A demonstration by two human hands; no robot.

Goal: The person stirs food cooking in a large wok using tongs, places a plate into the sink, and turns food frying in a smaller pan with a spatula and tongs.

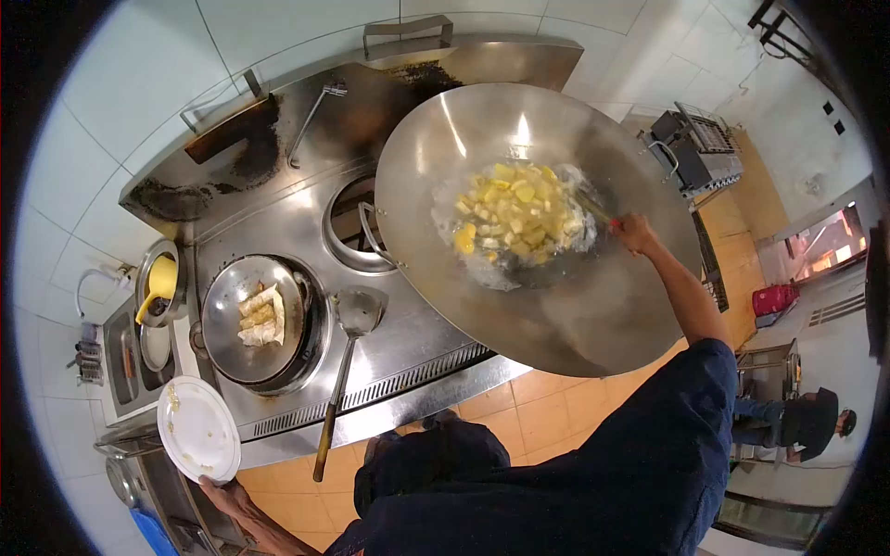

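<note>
My left hand (221, 496) grips the lower rim of a white plate (206, 435) with food scraps on it, held out beside the stove's front left. My right hand (636, 233) is closed around the red-tipped handle of a stirring utensil (595, 208); its far end dips into the food. Yellow and pale chunks (519, 206) sit in bubbling liquid at the bottom of a very large wok (593, 324). On the left burner, a smaller wok (222, 324) contains several pale rolled pieces (262, 317).
A wok spatula (359, 313) lies across the steel stove (408, 338), its wooden handle overhanging the front edge. A yellow ladle (159, 278) rests in a pot at far left. A faucet (311, 120) rises behind the burners. Another person (807, 422) stands at far right.
</note>
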